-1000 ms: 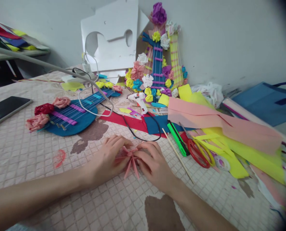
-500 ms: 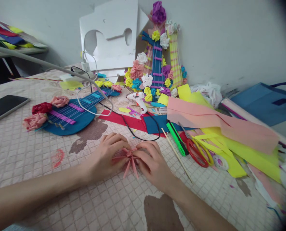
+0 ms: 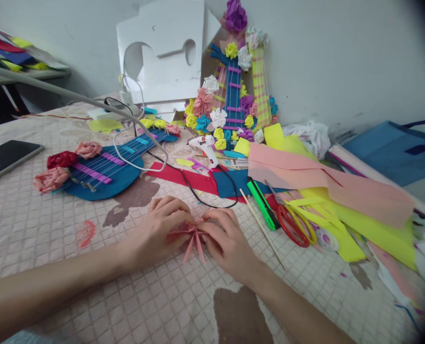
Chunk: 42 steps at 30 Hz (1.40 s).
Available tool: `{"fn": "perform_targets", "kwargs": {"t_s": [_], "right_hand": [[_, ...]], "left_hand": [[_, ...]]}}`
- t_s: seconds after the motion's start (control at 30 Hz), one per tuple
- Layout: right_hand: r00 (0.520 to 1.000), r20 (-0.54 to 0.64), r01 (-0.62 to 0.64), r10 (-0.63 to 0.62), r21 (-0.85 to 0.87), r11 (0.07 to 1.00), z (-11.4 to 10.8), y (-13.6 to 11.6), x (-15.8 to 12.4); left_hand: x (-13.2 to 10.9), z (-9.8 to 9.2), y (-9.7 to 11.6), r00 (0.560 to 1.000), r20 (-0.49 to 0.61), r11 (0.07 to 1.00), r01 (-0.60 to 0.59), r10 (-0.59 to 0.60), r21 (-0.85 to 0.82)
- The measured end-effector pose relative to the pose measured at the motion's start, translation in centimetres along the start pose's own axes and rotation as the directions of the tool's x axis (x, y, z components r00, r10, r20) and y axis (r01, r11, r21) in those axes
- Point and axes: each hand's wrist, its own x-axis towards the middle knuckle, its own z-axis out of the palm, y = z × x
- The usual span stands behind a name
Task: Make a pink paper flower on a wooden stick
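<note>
A small piece of folded pink paper (image 3: 194, 244) with narrow points fanning toward me is held low over the quilted tablecloth. My left hand (image 3: 160, 231) grips its left side, fingers curled and closed. On the other side my right hand (image 3: 227, 241) pinches the paper near its centre. The fingertips of both hands hide part of it. Beyond my hands lie a red strip (image 3: 184, 179) and the black cord of a white glue gun (image 3: 206, 147).
To the left lie a blue paper guitar (image 3: 115, 179) with paper roses and a phone (image 3: 10, 157). On the right are a green cutter (image 3: 262, 203), red-handled scissors (image 3: 291, 224), a thin stick (image 3: 264, 231) and pink sheets (image 3: 305, 179). Decorated guitars (image 3: 234, 95) lean on the wall.
Both hands keep hold of the pink paper. My left fingertips have shifted slightly at its top; the view has moved very little.
</note>
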Motion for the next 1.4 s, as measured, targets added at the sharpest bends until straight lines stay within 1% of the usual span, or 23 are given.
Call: {"fn": "perform_targets", "kwargs": {"t_s": [0.23, 0.37, 0.43, 0.47, 0.57, 0.63, 0.77, 0.83, 0.9, 0.97, 1.03, 1.27, 1.33, 1.4], "right_hand": [[1.000, -0.004, -0.021, 0.022, 0.030, 0.999, 0.0, 0.0, -0.1], [0.998, -0.047, -0.031, 0.034, 0.065, 0.997, -0.1, -0.1, -0.4], [0.995, -0.074, -0.061, 0.069, 0.104, 0.993, 0.0, -0.1, -0.5], [0.990, -0.093, -0.093, 0.106, 0.135, 0.986, 0.1, -0.1, -0.5], [0.955, -0.149, -0.212, 0.255, 0.258, 0.943, 0.2, -0.1, -0.4], [0.932, -0.164, -0.260, 0.324, 0.321, 0.911, 0.3, -0.1, -0.4], [0.912, -0.178, -0.287, 0.371, 0.370, 0.884, 0.5, 0.1, -0.5], [0.893, -0.196, -0.305, 0.405, 0.397, 0.866, 0.7, 0.4, -0.6], [0.863, -0.181, -0.354, 0.472, 0.450, 0.820, 0.9, 0.7, -0.7], [0.830, -0.128, -0.415, 0.544, 0.510, 0.753, 1.0, 0.9, -0.8], [0.811, -0.087, -0.450, 0.578, 0.540, 0.712, 1.0, 1.0, -0.8], [0.827, -0.085, -0.436, 0.556, 0.526, 0.730, 1.0, 1.1, -0.8], [0.851, -0.095, -0.403, 0.516, 0.512, 0.759, 0.8, 0.9, -0.8], [0.887, -0.105, -0.351, 0.451, 0.483, 0.802, 0.6, 0.7, -0.7]], "left_hand": [[0.0, -0.1, 0.0, 1.000, 0.012, 0.999, 0.014, -0.014, 0.030], [0.0, 0.0, -0.2, 1.000, 0.022, 1.000, 0.004, -0.005, 0.020], [-0.1, 0.1, -0.2, 1.000, 0.016, 1.000, 0.002, -0.002, 0.013], [-0.1, 0.1, -0.2, 1.000, 0.009, 1.000, 0.000, -0.001, 0.011], [0.0, 0.1, -0.2, 1.000, 0.003, 1.000, 0.002, -0.002, 0.006], [0.0, 0.2, -0.2, 1.000, 0.010, 1.000, 0.001, -0.001, 0.000], [-0.1, 0.3, -0.4, 1.000, 0.023, 1.000, -0.003, 0.003, -0.003], [-0.2, 0.4, -0.5, 1.000, 0.018, 1.000, -0.003, 0.003, -0.001], [-0.2, 0.4, -0.6, 1.000, 0.020, 1.000, 0.000, 0.000, 0.001], [-0.2, 0.3, -0.5, 1.000, 0.025, 1.000, 0.001, -0.001, -0.001], [-0.1, 0.2, -0.4, 0.999, 0.034, 1.000, 0.002, -0.002, -0.005], [0.0, 0.1, -0.1, 1.000, 0.018, 1.000, 0.003, -0.003, 0.003], [0.0, 0.1, -0.1, 1.000, 0.018, 1.000, -0.002, 0.002, 0.004], [0.0, 0.1, -0.2, 1.000, 0.018, 1.000, -0.006, 0.006, 0.001]]}}
